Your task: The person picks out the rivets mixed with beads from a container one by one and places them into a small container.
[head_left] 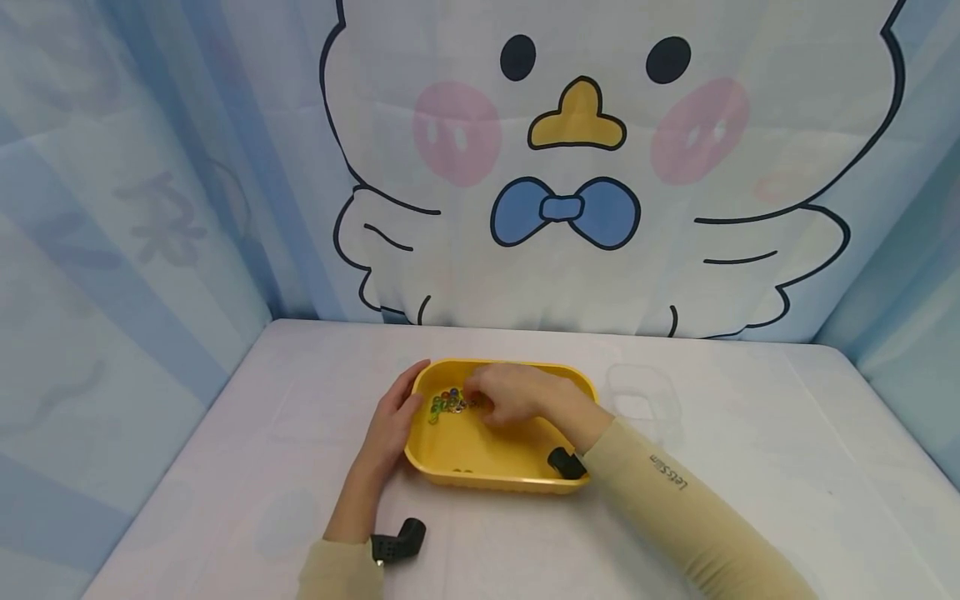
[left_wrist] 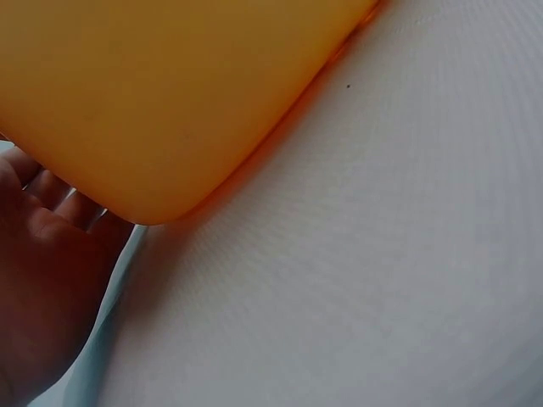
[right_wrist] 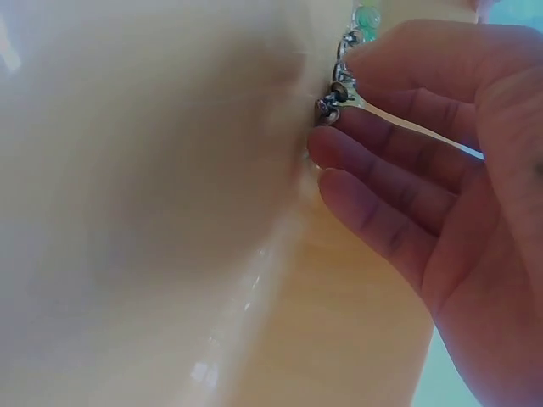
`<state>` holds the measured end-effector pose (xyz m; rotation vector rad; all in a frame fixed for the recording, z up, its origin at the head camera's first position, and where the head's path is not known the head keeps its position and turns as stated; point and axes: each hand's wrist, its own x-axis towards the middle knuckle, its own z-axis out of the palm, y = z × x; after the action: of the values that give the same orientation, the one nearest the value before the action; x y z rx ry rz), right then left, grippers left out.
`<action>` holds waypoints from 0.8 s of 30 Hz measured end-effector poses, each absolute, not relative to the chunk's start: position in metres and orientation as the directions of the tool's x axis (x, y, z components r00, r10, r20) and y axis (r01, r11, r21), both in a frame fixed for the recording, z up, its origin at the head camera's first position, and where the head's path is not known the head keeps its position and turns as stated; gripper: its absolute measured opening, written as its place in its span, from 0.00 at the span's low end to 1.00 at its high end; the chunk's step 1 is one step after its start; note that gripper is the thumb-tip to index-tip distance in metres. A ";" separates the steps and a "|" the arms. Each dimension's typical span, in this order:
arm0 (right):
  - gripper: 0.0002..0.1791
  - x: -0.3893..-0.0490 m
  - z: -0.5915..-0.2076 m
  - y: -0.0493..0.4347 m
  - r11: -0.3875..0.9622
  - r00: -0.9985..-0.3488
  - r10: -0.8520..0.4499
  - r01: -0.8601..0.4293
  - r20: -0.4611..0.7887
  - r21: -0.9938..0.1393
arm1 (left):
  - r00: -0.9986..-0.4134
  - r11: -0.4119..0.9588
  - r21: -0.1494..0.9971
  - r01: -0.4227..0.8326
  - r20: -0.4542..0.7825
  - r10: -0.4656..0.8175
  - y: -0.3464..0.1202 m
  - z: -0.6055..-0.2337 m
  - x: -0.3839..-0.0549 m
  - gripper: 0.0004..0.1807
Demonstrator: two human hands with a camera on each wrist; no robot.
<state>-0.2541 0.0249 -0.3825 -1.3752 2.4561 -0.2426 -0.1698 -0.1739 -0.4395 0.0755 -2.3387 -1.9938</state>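
A yellow tray [head_left: 480, 450] stands on the white-covered table. My left hand [head_left: 390, 421] grips its left side, thumb by the rim; in the left wrist view the fingers run behind the tray's edge, their tips hidden. Inside, small green, blue and reddish beads [head_left: 447, 402] lie in a cluster toward the left. Reaching into the tray, my right hand [head_left: 510, 393] is at the cluster's right side with curled fingers. In the right wrist view it pinches small silvery beads [right_wrist: 335, 97] between thumb and fingertips. A green bead [right_wrist: 366, 17] shows just beyond them.
A clear plastic container [head_left: 643, 404] sits to the right behind the tray. A few tiny pieces [head_left: 462, 471] show along the tray's front wall. Black wrist cameras are worn on the left wrist [head_left: 397, 542] and right wrist [head_left: 566, 463]. A patterned curtain [head_left: 570, 275] hangs behind the table.
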 end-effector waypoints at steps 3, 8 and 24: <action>0.10 -0.255 -0.383 0.024 0.519 -0.480 -0.855 -0.804 -0.199 -0.289 | -0.996 0.159 0.987 0.008 0.022 -0.082 -0.174 -0.439 -0.170 0.27; 0.09 -0.255 -0.383 0.024 0.522 -0.477 -0.853 -0.801 -0.213 -0.294 | -0.996 0.163 0.986 0.010 0.025 -0.085 -0.174 -0.440 -0.170 0.27; 0.08 -0.254 -0.385 0.026 0.536 -0.484 -0.844 -0.781 -0.232 -0.320 | -0.995 0.169 0.986 -0.003 0.014 -0.096 -0.172 -0.440 -0.169 0.28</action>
<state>-0.2543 0.0256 -0.3851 -1.3377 2.4184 -0.2413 -0.1693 -0.1722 -0.4396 0.0988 -2.3455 -1.9772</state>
